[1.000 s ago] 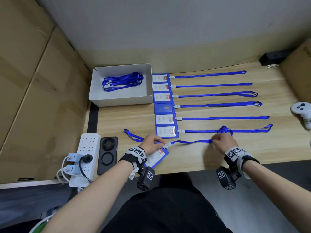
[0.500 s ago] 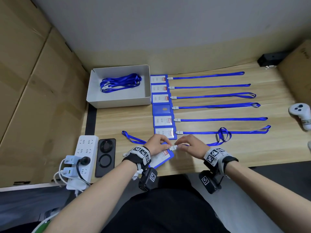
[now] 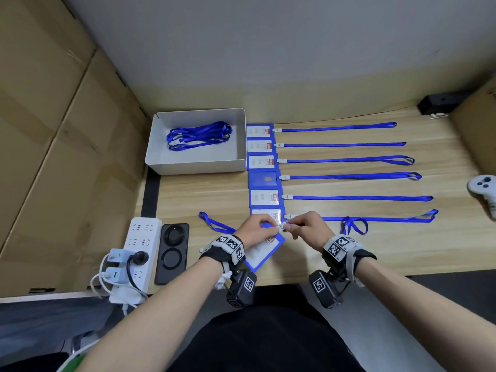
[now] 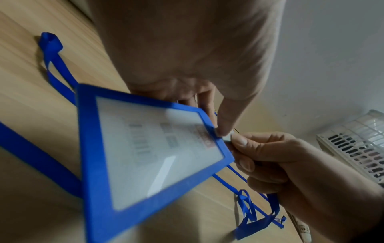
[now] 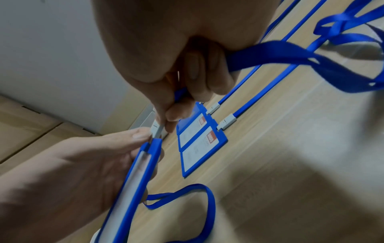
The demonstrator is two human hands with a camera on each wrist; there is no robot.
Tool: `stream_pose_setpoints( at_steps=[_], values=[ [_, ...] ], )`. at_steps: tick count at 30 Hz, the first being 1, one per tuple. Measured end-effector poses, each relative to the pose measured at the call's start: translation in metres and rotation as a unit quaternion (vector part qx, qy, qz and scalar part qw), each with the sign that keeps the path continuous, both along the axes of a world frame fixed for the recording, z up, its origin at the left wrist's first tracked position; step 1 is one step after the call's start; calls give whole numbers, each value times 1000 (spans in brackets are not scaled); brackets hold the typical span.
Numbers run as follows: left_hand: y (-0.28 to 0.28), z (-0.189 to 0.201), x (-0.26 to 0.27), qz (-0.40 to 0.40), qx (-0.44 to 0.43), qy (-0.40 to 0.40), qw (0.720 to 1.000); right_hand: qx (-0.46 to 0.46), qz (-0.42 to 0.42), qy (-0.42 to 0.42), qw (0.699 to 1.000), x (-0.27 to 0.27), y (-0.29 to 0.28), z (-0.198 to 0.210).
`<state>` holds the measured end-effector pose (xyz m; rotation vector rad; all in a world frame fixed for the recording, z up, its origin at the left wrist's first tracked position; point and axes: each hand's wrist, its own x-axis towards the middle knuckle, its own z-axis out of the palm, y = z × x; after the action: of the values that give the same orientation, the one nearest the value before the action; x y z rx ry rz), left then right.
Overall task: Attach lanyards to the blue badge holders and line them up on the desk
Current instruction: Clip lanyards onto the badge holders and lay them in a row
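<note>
My left hand (image 3: pixel 271 229) grips a blue badge holder (image 3: pixel 265 253) by its top edge, tilted above the desk's front. My right hand (image 3: pixel 291 228) pinches the grey clip (image 3: pixel 281 227) of a blue lanyard (image 3: pixel 354 226) against that edge. The wrist views show the clip (image 5: pixel 156 130) touching the holder's slot (image 5: pixel 153 143), with the strap (image 5: pixel 270 55) running out through my right fist. The holder's clear window (image 4: pixel 149 148) faces the left wrist camera. Several finished holders (image 3: pixel 264 197) lie in a column, lanyards stretched to the right.
A white box (image 3: pixel 198 167) with spare lanyards (image 3: pixel 198 135) stands at the back left. Another lanyard loop (image 3: pixel 214 224) lies left of my left hand. A power strip (image 3: pixel 139 245) and a black phone (image 3: pixel 173 253) sit front left, a white controller (image 3: pixel 483 189) at the right edge.
My right hand slid left along the lanyard from its middle to the clip end. Both hands now meet at the holder's top edge, and the strap has bunched into a loop on the right.
</note>
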<state>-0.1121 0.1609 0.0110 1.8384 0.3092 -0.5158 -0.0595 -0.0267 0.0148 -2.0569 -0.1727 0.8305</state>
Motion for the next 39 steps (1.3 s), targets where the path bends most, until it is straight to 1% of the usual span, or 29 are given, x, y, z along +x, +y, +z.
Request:
stream_pose_setpoints(
  at_steps=[7, 12, 17, 21, 23, 26, 31, 32, 33, 34, 36, 37, 39],
  values=[
    [-3, -6, 4, 66, 1, 31, 997, 20, -6, -45, 999, -2, 8, 9],
    [-6, -1, 4, 85, -25, 56, 994, 23, 6, -93, 995, -11, 11, 13],
    [-10, 4, 7, 102, -42, 67, 992, -30, 30, -170, 985, -16, 10, 12],
    [-3, 1, 1, 141, -66, 85, 984, -47, -24, -168, 984, -11, 6, 15],
    [5, -5, -3, 140, -44, 85, 986, -47, -37, -148, 987, -9, 5, 14],
    [13, -13, -9, 122, -4, 66, 990, -55, -21, -101, 993, -10, 6, 8],
    [20, -17, -16, 68, 6, 34, 997, -86, 39, -72, 993, -12, 16, -1],
    [22, -19, -16, 80, 11, 30, 996, -92, 39, -72, 992, -11, 17, -3],
    [25, -19, -14, 113, 13, 26, 993, -96, 30, -74, 992, -9, 17, -6],
    [30, -20, -12, 162, 12, 23, 986, -95, 15, -76, 992, -7, 16, -7],
    [44, -21, -6, 268, 5, 26, 963, -74, -9, -76, 994, -4, 14, -7],
    [52, -22, -2, 305, 3, 32, 952, -60, -13, -73, 995, -2, 13, -4],
    [63, -22, 7, 338, -3, 39, 940, -30, -18, -57, 998, 1, 12, 2]
  ],
)
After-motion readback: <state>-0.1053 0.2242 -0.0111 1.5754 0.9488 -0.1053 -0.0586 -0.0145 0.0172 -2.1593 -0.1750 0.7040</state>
